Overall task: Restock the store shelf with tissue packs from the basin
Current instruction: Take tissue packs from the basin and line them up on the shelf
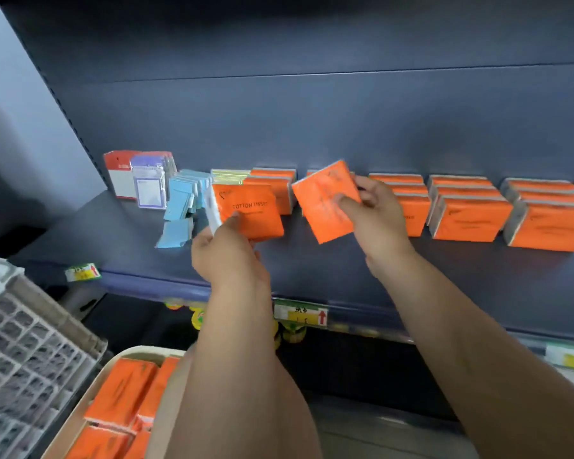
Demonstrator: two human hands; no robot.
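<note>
Fingers (347, 203) of the right hand (380, 223) pinch a tilted tissue pack (323, 207) over the shelf (345, 276). The left hand (226, 253) grips a second pack (249, 210). A loose pinch could drop one, or a careless nudge could topple the standing rows (471, 210). More packs wait in the basin (130, 353).
</note>
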